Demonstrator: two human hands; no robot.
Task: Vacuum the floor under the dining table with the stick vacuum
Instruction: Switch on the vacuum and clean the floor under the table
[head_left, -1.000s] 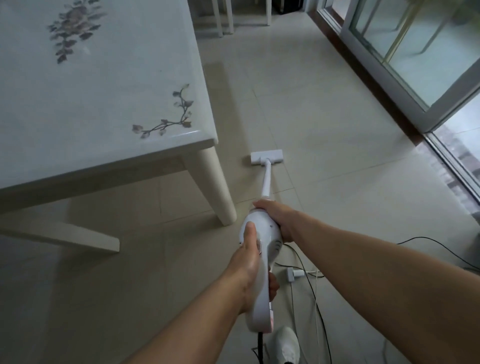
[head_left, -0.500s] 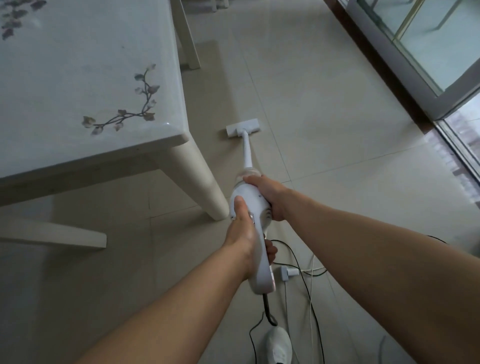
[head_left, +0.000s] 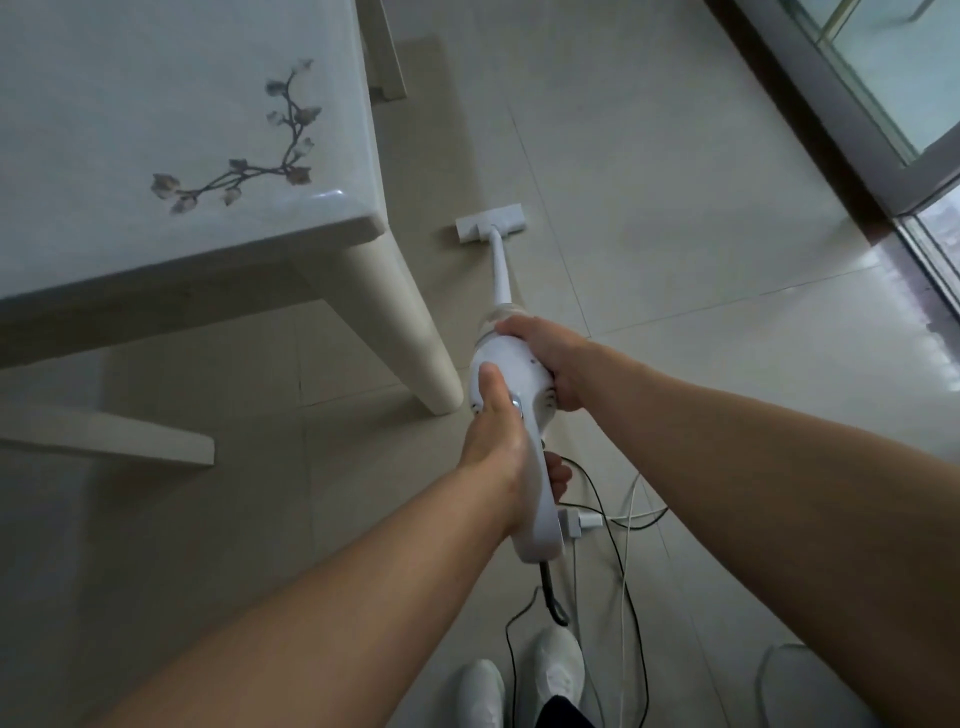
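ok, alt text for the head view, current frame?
Both hands hold a white stick vacuum: the left hand grips the handle, the right hand the body. Its floor head rests on pale tiles beside a corner leg of the dining table, not under it. Cables trail by the person's feet.

Dining table (head_left: 156, 93) partly beyond the left and top edges.

Dim, greyish daylight is coming through the glass door (head_left: 878, 67) at upper right, brightening the nearby floor (head_left: 831, 322). The worktop (head_left: 156, 104) is catching faint glare at its corner and casting a soft shadow beneath. Wide-angle distortion is bending the edges.
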